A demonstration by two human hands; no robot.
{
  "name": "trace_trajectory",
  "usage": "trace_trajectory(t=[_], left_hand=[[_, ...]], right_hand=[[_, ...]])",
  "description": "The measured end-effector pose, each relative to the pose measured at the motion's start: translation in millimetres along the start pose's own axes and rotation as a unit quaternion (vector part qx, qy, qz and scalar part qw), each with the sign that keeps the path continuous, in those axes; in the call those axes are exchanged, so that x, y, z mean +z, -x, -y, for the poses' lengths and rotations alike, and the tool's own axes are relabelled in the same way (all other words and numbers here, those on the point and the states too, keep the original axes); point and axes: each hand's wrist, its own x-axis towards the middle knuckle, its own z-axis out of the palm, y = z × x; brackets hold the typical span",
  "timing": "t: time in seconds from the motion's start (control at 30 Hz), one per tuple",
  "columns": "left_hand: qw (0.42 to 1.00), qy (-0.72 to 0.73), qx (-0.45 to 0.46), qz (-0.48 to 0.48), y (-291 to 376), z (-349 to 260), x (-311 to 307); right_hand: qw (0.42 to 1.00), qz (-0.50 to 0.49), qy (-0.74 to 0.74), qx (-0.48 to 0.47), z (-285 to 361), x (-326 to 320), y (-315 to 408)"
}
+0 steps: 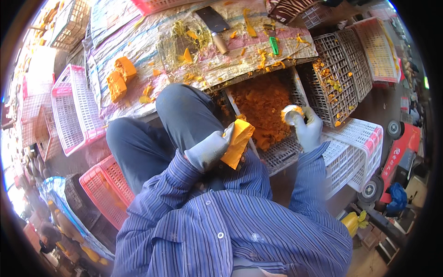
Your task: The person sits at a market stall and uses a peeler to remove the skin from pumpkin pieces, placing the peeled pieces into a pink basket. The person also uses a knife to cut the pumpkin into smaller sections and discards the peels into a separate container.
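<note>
My left hand [208,149], in a light grey glove, grips a thick cut chunk of orange pumpkin [238,143] above my lap. In my gloved right hand [309,131] is a round metal ring-like scraper [291,114] with orange shreds stuck along its edge. The scraper is to the right of the chunk and apart from it. Beneath and beyond both hands, a plastic crate [300,86] holds a heap of stringy orange pumpkin pulp [259,107]. Part of that crate lies under the edge of the sheet-covered table.
On the table's woven plastic sheet [145,45] lie a cleaver [212,20], a green-handled peeler [273,45], pumpkin scraps and two pumpkin blocks [117,86]. Stained crates [337,74] and a white crate [349,155] stand right, near a red cart [399,155]. A pink crate [107,187] is left.
</note>
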Motion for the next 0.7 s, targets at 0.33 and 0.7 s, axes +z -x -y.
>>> trace_trajectory(t=[0.33, 0.7], left_hand=[[0.973, -0.217, 0.074, -0.037, -41, 40, -26], [0.997, -0.074, 0.022, -0.030, 0, 12, -15]], right_hand=[[0.953, 0.231, -0.191, 0.042, 23, 58, 14], [0.996, 0.084, 0.024, 0.005, 4, 8, -11]])
